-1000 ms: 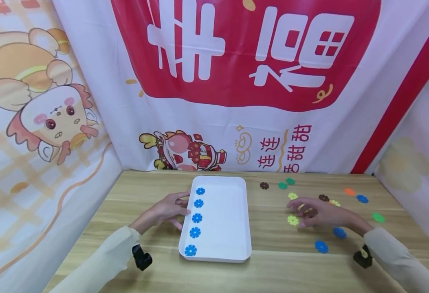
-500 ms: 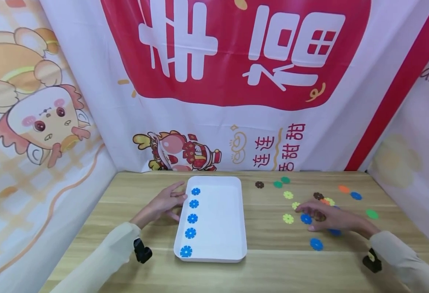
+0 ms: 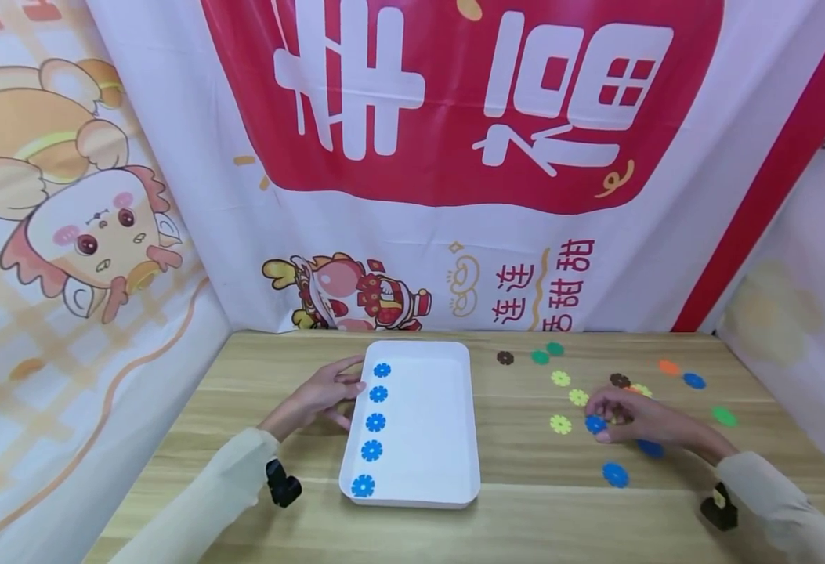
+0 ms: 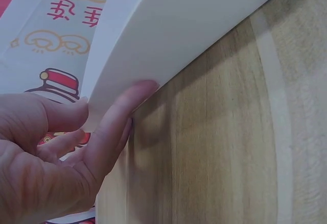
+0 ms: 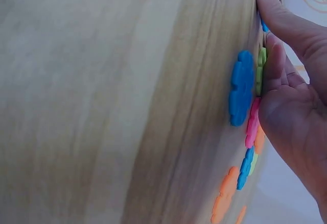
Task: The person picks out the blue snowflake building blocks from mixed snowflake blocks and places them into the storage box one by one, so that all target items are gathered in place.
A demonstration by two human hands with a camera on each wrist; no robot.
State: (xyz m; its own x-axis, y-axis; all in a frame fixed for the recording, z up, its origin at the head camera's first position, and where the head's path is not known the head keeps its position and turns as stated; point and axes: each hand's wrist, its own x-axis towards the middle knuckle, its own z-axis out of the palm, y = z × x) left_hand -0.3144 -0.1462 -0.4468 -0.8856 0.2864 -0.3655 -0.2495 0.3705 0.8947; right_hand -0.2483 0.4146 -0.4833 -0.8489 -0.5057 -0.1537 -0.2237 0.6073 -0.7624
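Observation:
A white tray (image 3: 426, 423) lies on the wooden table with several blue snowflake discs (image 3: 375, 422) in a column along its left side. My left hand (image 3: 320, 393) holds the tray's left wall. In the left wrist view the thumb is at the rim and a finger (image 4: 122, 104) lies along the outer wall near the base. To the right of the tray, my right hand (image 3: 638, 415) pinches a blue snowflake disc (image 3: 595, 424) between thumb and fingertips, low over the table. Only a sliver of that disc shows in the right wrist view, behind the thumb (image 5: 291, 25).
Yellow discs (image 3: 560, 424) lie just left of my right hand. Green discs (image 3: 540, 357) and a brown disc (image 3: 505, 358) are farther back. Another blue disc (image 3: 616, 475) sits nearer me, and an orange disc (image 3: 669, 367) lies back right. A printed curtain (image 3: 440, 266) hangs behind the table.
My right hand has drawn back rightward from the yellow discs, and its fingertips have closed on a blue disc. The left hand stays at the tray's left wall. The head view shifts slightly.

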